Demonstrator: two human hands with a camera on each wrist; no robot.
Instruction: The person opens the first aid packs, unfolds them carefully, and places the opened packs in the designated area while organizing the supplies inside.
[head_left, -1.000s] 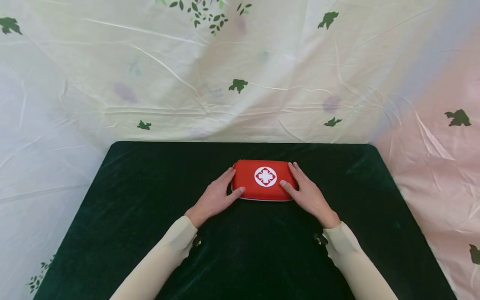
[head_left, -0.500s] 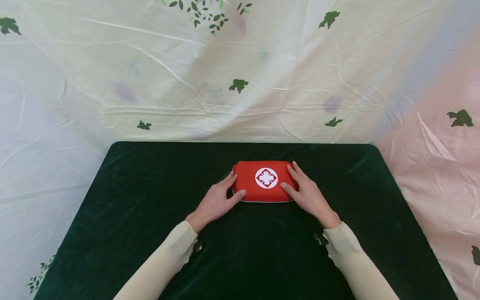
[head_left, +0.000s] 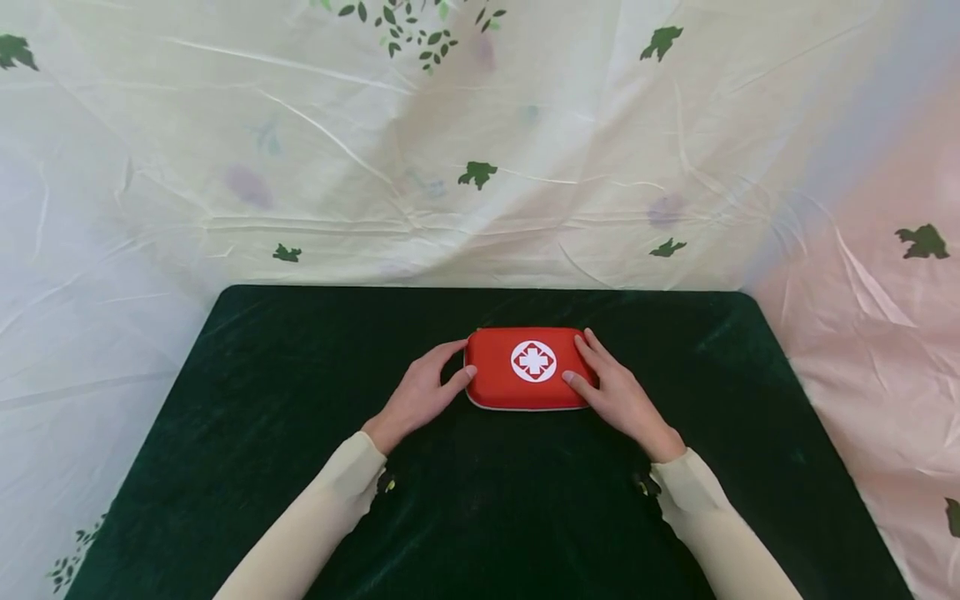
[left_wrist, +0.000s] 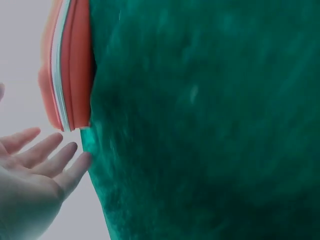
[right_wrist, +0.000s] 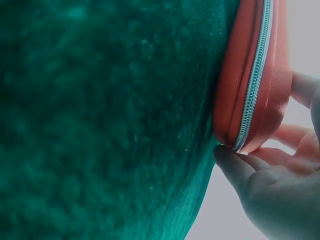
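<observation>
A red zippered first-aid case [head_left: 495,367] with a white cross emblem lies flat on the dark green cloth. My right hand [head_left: 626,400] holds its right end, the thumb on the top face and the fingers round the end. In the right wrist view, fingertips [right_wrist: 230,160] press against the end of the case beside the silver zipper [right_wrist: 255,75]. At the left end, my left hand [head_left: 420,392] has spread, fairly straight fingers beside the edge. The left wrist view shows those fingers [left_wrist: 60,157] apart from the case, just below its corner.
The green velvet cloth [head_left: 300,350] covers the table out to its rounded back corners. Behind and on both sides hangs a pale curtain [head_left: 525,208] printed with green leaves. Cream sleeves [head_left: 315,517] cover both forearms.
The case has shifted slightly towards me. My left hand has drawn back to the left, its thumb and fingers coming off the top of the case. The right hand keeps its hold.
</observation>
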